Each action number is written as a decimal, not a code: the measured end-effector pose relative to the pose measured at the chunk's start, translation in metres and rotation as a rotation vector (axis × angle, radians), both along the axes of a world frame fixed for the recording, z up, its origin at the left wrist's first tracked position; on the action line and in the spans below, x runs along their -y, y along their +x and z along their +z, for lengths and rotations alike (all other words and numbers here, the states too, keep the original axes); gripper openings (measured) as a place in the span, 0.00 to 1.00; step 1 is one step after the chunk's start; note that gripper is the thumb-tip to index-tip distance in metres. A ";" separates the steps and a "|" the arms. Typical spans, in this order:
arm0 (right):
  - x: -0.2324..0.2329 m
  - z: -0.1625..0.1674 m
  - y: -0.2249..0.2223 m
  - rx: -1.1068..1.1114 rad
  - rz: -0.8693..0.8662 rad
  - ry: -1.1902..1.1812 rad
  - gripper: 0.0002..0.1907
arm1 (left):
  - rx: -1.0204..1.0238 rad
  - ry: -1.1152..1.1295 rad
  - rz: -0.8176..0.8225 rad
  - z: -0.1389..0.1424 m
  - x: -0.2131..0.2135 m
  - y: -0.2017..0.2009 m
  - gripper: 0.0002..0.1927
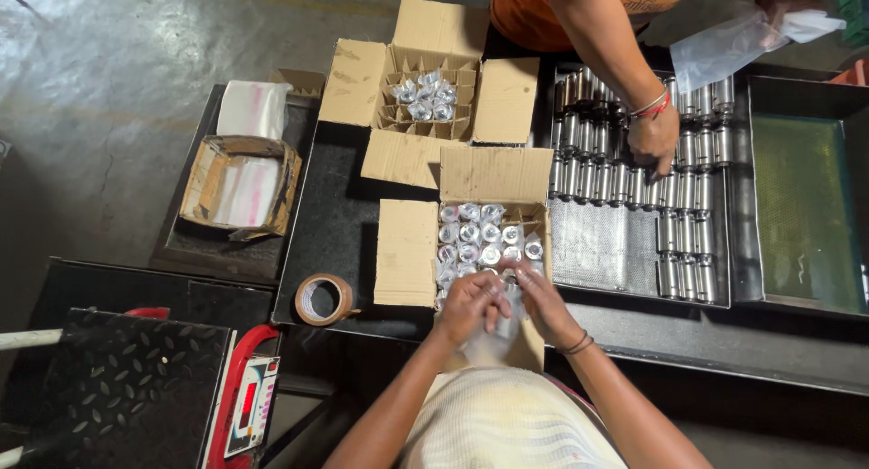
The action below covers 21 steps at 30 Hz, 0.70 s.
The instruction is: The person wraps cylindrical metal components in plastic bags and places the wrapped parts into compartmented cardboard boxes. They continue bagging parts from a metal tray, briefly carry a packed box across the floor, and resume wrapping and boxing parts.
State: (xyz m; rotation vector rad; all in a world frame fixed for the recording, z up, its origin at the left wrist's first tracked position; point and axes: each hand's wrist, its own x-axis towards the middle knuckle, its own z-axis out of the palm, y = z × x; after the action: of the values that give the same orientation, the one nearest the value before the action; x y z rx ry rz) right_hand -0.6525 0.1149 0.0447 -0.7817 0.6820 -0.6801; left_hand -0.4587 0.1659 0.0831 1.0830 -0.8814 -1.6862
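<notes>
A small shiny metal part in a clear plastic wrap (pixel 501 317) sits between the 2 hands, at the near edge of the open cardboard box (pixel 407 252). The left hand (pixel 469 304) has its fingers curled in close around the wrap, and the right hand (pixel 543 304) has its fingers bent narrow on the other side, touching it too. The part looks silver and round, but the hands hide most of it. At 12 o'clock from the hands, the box is full of more wrapped silver parts (pixel 484 234) standing in rows. At 9 o'clock from the box lies a roll of brown tape (pixel 323 299). Farther off at 12 o'clock stands a second open box (pixel 434 48) with card dividers and a few wrapped parts in the middle. At 2 o'clock is a metal tray (pixel 602 247) with many bare metal cylinders (pixel 683 193) in rows. Another person's hand (pixel 654 141) rests on those cylinders. At 10 o'clock is a small torn box with plastic bags (pixel 240 184).
</notes>
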 end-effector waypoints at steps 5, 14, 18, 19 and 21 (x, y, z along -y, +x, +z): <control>0.000 0.001 -0.017 -0.250 0.279 -0.097 0.24 | 0.255 0.082 -0.074 0.023 -0.002 -0.003 0.11; 0.041 0.019 0.002 -0.419 0.007 -0.316 0.19 | -0.040 -0.083 -0.052 0.004 -0.006 -0.002 0.12; 0.016 0.017 0.001 -0.150 0.081 0.324 0.26 | -0.106 0.115 0.354 -0.007 0.002 0.018 0.10; 0.009 0.017 -0.002 -0.144 0.079 0.435 0.26 | -0.032 0.120 0.316 -0.008 -0.001 0.023 0.11; 0.006 0.016 -0.004 -0.637 0.072 -0.083 0.27 | 0.024 0.138 0.293 -0.012 -0.010 0.033 0.14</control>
State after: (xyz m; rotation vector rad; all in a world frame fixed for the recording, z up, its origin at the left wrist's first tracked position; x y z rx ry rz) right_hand -0.6565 0.1085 0.0609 -1.1084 1.2000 -0.3875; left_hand -0.4254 0.1756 0.0714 1.2621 -0.5939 -1.5075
